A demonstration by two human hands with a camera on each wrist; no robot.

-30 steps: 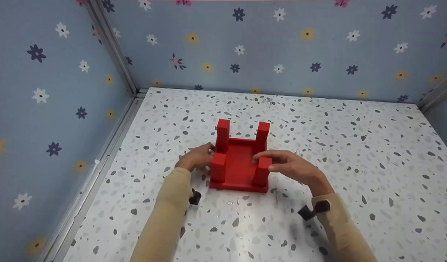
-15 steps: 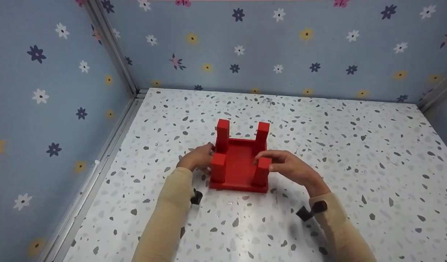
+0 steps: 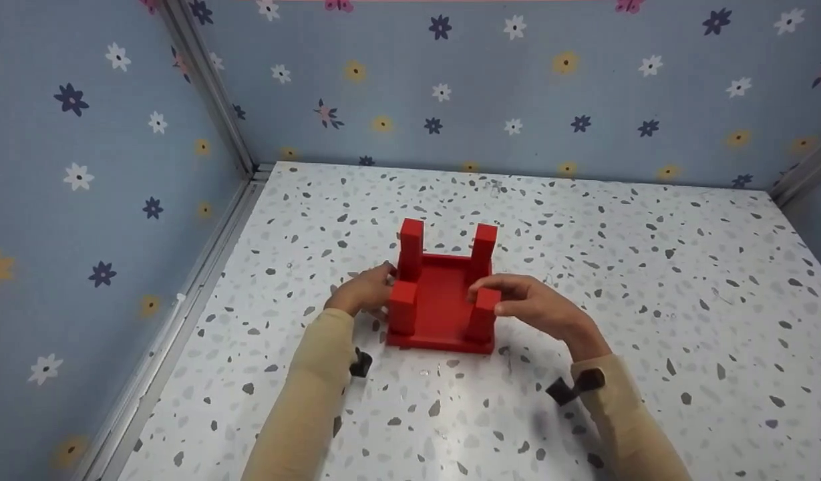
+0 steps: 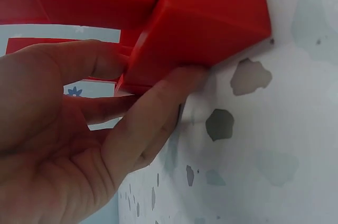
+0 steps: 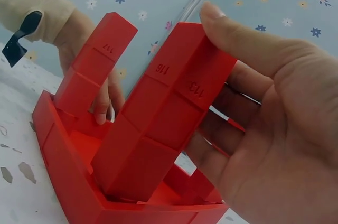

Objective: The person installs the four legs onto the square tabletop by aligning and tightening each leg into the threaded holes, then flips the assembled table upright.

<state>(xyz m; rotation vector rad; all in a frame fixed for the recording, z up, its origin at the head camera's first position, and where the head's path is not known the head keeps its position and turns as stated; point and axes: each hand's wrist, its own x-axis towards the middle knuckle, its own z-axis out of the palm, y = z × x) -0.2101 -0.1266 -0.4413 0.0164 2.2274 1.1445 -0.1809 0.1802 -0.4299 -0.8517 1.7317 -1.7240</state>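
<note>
A small red upturned stool (image 3: 442, 304) sits on the table with its square legs pointing up from the corners of a shallow, rimmed base. My right hand (image 3: 542, 310) grips the near right leg (image 5: 163, 110), thumb on one side and fingers behind it; raised numbers show on that leg. On the left side, my left hand (image 3: 362, 292) holds the base between the near and far legs. In the left wrist view its fingers (image 4: 153, 113) lie against the outer wall, low by the tabletop. The right wrist view shows a left digit reaching over the rim.
The white speckled tabletop (image 3: 624, 267) spreads around the stool. Blue flowered panels (image 3: 490, 80) stand at the back and left, joined by a metal frame (image 3: 206, 87). Black wrist mounts (image 3: 577, 384) stick out from the sleeves.
</note>
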